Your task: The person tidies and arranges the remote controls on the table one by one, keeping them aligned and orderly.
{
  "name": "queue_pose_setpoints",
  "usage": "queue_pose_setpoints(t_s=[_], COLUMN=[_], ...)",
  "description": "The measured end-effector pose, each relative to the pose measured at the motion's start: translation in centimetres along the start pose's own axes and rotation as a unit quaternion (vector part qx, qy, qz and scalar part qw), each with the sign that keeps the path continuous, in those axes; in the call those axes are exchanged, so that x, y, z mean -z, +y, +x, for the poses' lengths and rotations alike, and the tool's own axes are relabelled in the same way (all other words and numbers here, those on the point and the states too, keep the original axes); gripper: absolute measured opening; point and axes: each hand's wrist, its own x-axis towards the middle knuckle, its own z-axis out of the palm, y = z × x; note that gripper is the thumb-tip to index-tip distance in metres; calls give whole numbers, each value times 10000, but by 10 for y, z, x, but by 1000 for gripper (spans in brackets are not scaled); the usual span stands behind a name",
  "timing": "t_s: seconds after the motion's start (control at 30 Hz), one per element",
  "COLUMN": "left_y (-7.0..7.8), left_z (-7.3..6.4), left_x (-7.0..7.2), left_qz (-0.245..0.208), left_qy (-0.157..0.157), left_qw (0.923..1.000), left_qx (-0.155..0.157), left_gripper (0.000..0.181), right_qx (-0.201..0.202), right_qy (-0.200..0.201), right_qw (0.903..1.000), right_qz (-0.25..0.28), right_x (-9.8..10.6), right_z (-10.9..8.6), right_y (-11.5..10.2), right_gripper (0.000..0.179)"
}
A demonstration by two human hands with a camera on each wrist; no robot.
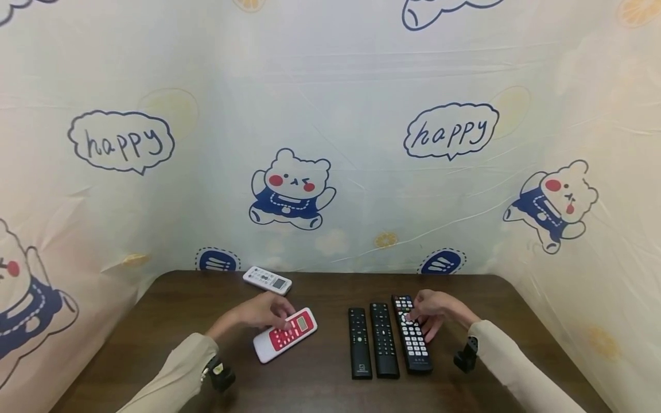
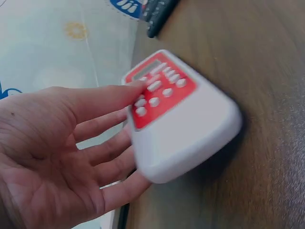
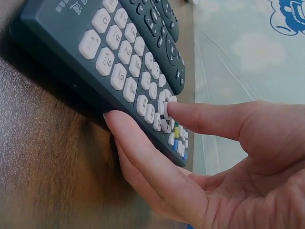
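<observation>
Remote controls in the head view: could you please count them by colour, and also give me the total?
Black remotes: 3
White-and-red remote: 1
Plain white remote: 1
Total: 5

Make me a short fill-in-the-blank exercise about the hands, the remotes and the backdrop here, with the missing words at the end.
1. The left hand holds a white remote whose button panel is ____.
2. The right hand grips a black remote with mostly ____ buttons.
3. Counting that one, ____ black remotes show in the head view.
4. Both speech bubbles on the backdrop read "____".

Missing words: red; white; three; happy.
</observation>
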Motion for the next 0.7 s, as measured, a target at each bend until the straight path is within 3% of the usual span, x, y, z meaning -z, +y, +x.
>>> queue_pose_setpoints(t_s=[0.17,0.27,0.47,0.7], left_y=[2,1,-4,-8], left_z=[-4,-6,-7,-6], left_x=[3,3,5,7], left_qz=[-352,-616,-1322,-1992], left_qy=[-184,-283,-537,-525], left_qw=[9971,9945,9890,9785], left_qx=[644,797,400,87], left_gripper=[30,34,56,72], right_qx=[-16,-17,-13,23], right_qy=[-24,-43,-48,-10], right_qw=[10000,10000,9998,9998], right_qz=[10,-34,-178,-215], right_x=[1,0,-3,-2], right_z=[1,1,-1,-3], right_y=[1,0,-1,-2], right_gripper=[36,35,33,33])
